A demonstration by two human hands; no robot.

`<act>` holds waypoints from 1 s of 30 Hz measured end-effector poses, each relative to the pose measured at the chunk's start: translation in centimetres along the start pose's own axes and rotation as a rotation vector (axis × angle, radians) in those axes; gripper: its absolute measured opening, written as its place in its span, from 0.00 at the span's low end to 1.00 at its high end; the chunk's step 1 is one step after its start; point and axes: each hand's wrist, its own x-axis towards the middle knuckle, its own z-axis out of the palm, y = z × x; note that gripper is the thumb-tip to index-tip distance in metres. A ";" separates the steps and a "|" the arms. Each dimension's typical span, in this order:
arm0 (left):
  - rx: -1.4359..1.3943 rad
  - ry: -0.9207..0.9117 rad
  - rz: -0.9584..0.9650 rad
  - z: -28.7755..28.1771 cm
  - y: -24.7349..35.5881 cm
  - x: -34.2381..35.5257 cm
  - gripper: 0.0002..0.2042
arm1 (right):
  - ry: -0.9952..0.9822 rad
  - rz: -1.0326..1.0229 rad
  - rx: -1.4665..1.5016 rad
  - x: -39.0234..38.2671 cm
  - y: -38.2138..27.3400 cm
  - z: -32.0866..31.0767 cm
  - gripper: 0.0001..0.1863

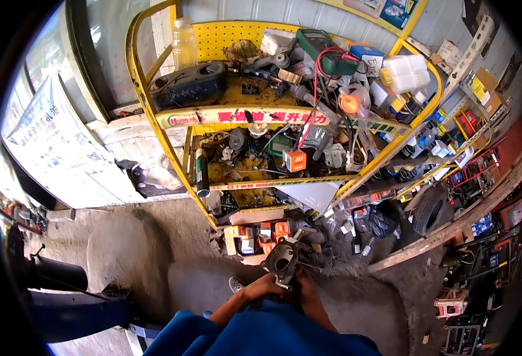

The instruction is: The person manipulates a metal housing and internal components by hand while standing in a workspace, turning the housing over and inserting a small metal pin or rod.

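Note:
A dark grey metal housing with a round bore [282,260] is held up in front of my body, with short arms sticking out of it. The left side of it is gripped by my left hand [263,286], whose fingers are closed against the metal. Around its right and lower side is my right hand [302,281], also closed on it, its fingers partly hidden in shadow and behind the part. Just beyond the housing, on the floor, stands an open carton of small orange and white boxes [259,240].
A yellow metal rack [172,148] ahead is crowded with parts, a green multimeter [326,53] and bottles. On the right are a tire [431,209], a black plastic bag [383,218] and a curved beam [450,234]. At left stands a dark blue machine part [74,314].

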 end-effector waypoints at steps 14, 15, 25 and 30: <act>0.050 0.595 0.209 -1.5 5.0 -2.0 0.25 | -0.444 0.325 0.227 11.6 -1.3 1.6 0.32; 0.050 0.636 0.222 -1.1 5.4 -2.0 0.26 | -0.506 0.348 0.229 12.6 -0.8 1.4 0.32; 0.092 1.006 0.262 1.1 7.1 -1.5 0.30 | -0.700 0.530 0.201 16.8 -2.3 3.1 0.37; 0.098 1.035 0.166 -0.4 5.7 0.0 0.32 | -0.629 0.518 0.005 18.4 -2.1 0.9 0.35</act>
